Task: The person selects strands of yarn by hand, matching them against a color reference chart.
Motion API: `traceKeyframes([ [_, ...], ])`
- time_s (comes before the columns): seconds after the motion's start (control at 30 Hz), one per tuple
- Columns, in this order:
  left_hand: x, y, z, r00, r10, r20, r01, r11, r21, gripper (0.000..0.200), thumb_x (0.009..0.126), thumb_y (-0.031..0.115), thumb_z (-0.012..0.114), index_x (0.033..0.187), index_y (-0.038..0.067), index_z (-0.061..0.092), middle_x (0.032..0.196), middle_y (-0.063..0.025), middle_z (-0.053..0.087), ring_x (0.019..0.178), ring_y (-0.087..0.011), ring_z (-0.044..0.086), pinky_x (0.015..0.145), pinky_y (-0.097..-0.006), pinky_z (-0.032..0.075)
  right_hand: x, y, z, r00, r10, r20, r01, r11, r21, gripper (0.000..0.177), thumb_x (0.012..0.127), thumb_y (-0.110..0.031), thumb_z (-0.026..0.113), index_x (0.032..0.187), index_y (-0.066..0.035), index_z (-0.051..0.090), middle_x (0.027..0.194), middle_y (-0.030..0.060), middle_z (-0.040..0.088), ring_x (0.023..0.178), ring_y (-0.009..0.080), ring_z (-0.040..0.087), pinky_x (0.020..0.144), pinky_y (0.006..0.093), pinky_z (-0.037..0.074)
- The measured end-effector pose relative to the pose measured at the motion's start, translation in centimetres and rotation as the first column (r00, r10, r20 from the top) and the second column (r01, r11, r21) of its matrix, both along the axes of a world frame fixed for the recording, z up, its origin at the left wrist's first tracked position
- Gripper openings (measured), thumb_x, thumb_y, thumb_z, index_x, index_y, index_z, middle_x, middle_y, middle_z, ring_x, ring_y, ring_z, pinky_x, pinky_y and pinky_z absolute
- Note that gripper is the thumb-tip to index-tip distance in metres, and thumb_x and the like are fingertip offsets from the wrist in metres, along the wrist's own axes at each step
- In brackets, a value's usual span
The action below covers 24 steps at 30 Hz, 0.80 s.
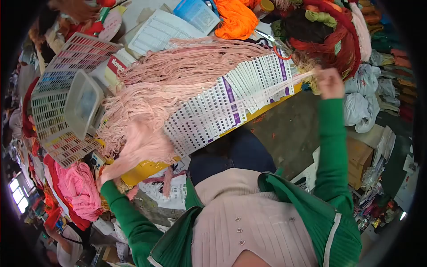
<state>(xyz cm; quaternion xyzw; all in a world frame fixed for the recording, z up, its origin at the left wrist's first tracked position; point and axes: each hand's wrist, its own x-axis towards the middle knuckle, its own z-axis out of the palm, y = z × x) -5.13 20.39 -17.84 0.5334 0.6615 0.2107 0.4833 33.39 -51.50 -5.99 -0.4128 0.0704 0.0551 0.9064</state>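
My right hand [330, 83] is closed at the right end of the table, slightly blurred by motion. From it a thin pale pink strand of thread [284, 84] runs left across a row of white punched cards [202, 118] with purple bands. At the lower left, my left hand [105, 176] grips one end of a pale pink thread hank [144, 144], which partly hides the fingers. Behind the cards lie many lengths of dusty pink thread [191, 62], spread over the table and shading to paler pink towards the left.
White plastic baskets [53, 115] and a clear tub [82, 104] stand at the left. Orange yarn [235, 20], scissors [265, 34] and printed sheets [162, 31] lie at the back. Dark red yarn [351, 44] is heaped beyond my right hand. Bright pink yarn [80, 189] sits beside my left forearm.
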Motion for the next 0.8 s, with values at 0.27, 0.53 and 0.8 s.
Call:
traceKeyframes([
  [0.27,18.2,-20.2,0.4,0.891,-0.091,0.445,0.365,0.726,-0.582,0.024,0.077,0.028,0.046,0.085,0.006,0.05,0.062,-0.0039,0.044,0.047,-0.0132,0.039,0.039,-0.0245,0.029,4.9,0.8,-10.1,0.982,0.178,0.06,-0.044,0.526,-0.849,0.012,0.071,-0.005,0.047,0.076,-0.003,0.057,0.071,0.0066,0.057,0.069,0.0149,0.053,0.065,0.0268,0.042],
  [0.53,31.4,-43.0,-10.6,0.889,-0.236,0.392,0.458,0.467,-0.756,0.012,0.075,0.012,0.051,0.085,0.006,0.051,0.059,-0.0042,0.048,0.044,-0.0119,0.041,0.038,-0.022,0.034,-1.1,18.2,-22.8,0.946,0.318,0.068,-0.05,0.351,-0.935,0.007,0.06,-0.007,0.059,0.066,-0.003,0.057,0.068,0.0092,0.055,0.063,0.0246,0.051,0.059,0.031,0.041],
  [0.8,30.6,-41.6,-11.7,0.364,-0.931,-0.041,0.893,0.361,-0.269,0.032,0.071,0.017,0.057,0.096,-0.001,0.05,0.085,-0.0099,0.057,0.069,-0.017,0.057,0.057,-0.0252,0.045,-1.5,16.7,-23.4,0.81,0.532,0.248,0.163,0.202,-0.966,0.022,0.057,-0.002,0.058,0.078,-0.002,0.051,0.074,0.0108,0.048,0.069,0.0277,0.045,0.061,0.0341,0.038],
])
